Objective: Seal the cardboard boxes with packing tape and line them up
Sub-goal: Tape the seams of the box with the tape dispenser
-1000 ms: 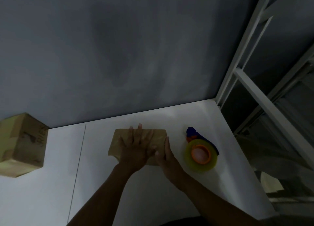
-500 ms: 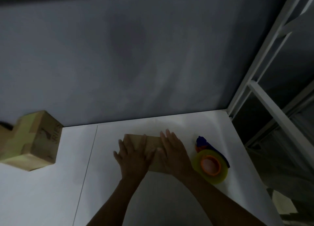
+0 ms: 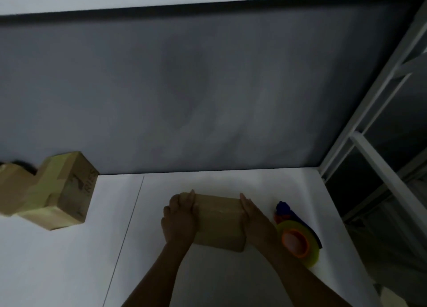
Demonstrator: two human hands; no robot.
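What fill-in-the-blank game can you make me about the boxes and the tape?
1. The small box sits ____ the left hand and the right hand.
2. The tape roll lies on the small box's ____ side.
3. The taped boxes stand far to its ____.
4. The table is coloured ____.

Missing words: between, right, left, white.

Left hand grips, right hand presses the ends of a cardboard box on a white table. Tape roll lies alongside.
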